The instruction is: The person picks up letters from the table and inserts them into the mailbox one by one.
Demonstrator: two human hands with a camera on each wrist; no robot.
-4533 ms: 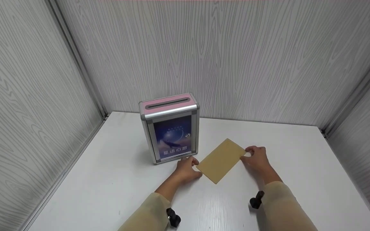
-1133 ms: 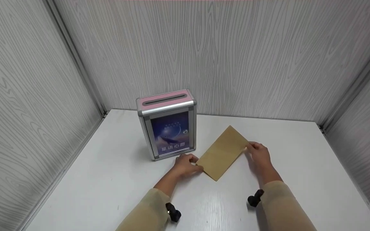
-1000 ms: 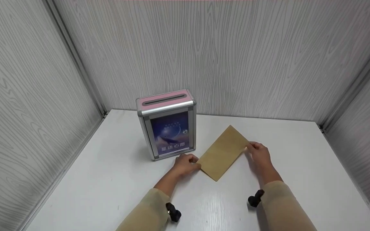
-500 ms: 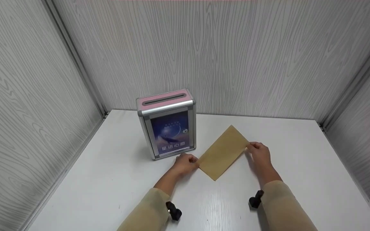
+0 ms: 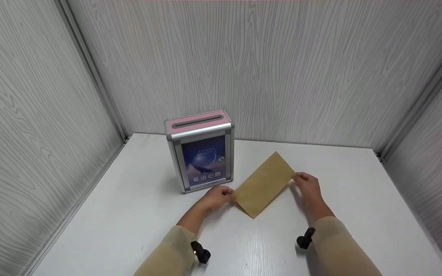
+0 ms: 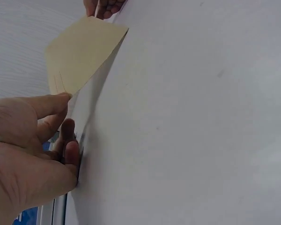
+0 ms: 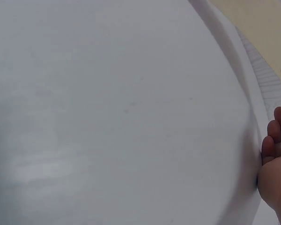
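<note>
A flat brown paper envelope [image 5: 265,186] is raised slightly off the white table, lying slantwise between both hands. My left hand [image 5: 217,197] pinches its near-left corner between thumb and fingers; thin red lines show on the envelope [image 6: 82,51] beside that thumb in the left wrist view. At the right corner, my right hand [image 5: 308,186] grips the edge with its fingertips. Only part of this hand [image 7: 276,164] enters the right wrist view, its other fingers loosely curled. Just behind my left hand stands an upright box [image 5: 205,153] with a slotted pink top and silver frame.
The box's front bears a blue-purple picture panel with white characters and a small lock [image 5: 221,158]. White table [image 5: 109,230] lies beneath everything. Grey wood-grain panels [image 5: 244,69] enclose the back and both sides. Black wrist mounts [image 5: 201,253] stick out from the sleeves.
Since the oldest frame, the envelope has been lifted and tilted, its far corner reaching farther back. Over the last half second, the left hand has shifted slightly left, toward me, with its corner.
</note>
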